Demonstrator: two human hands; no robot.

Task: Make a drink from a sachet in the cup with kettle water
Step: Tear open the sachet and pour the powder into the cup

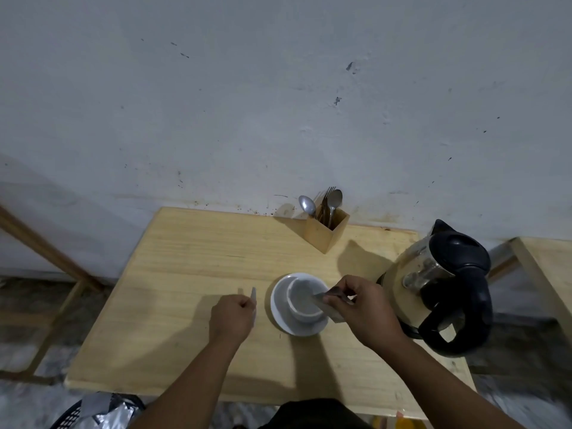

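Note:
A white cup (305,300) stands on a white saucer (280,308) in the middle of the wooden table (185,274). My right hand (362,308) holds a sachet (329,305) tilted over the cup's right rim, its open end toward the cup. My left hand (232,317) rests left of the saucer, pinching a thin torn strip (253,300) of the sachet. The kettle (442,286), steel with a black lid and handle, stands at the table's right edge, just beyond my right hand.
A wooden holder (325,232) with spoons and a fork stands at the back against the wall. A second table (548,267) is at the right. A black basket with a silvery bag (102,410) sits on the floor at the lower left.

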